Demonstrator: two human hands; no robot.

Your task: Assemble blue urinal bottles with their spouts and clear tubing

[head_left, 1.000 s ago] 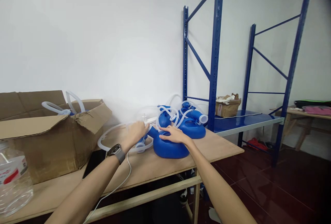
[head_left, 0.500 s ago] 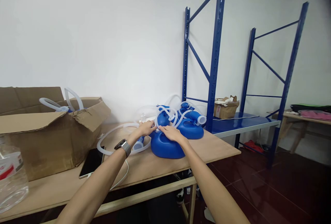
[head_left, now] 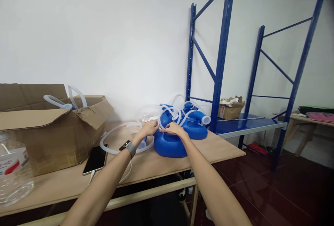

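A squat blue plastic bottle (head_left: 171, 147) with a moulded handle lies near the table's front edge. My left hand (head_left: 149, 129) is at its neck, fingers bent and closed around the end of the translucent hose (head_left: 159, 121). From the other side my right hand (head_left: 172, 128) pinches at the same spot, its wrist above the bottle. The exact joint between hose and neck is hidden by my fingers. Under my left hand lies a blue tube with a pale funnel end (head_left: 142, 144). Another blue bottle (head_left: 197, 132) with hose and funnel stands behind to the right.
An open cardboard box (head_left: 52, 149) with hoses sticking out stands on the left of the wooden table (head_left: 208, 153). Before it are a phone (head_left: 95, 160) with a cable and a clear water bottle (head_left: 14, 173). A blue metal rack (head_left: 221, 59) rises beyond the table's right end.
My right hand has gone from lying flatter on the bottle to a raised, pinching grip at its neck. My left fingers have bent more. The view has shifted slightly.
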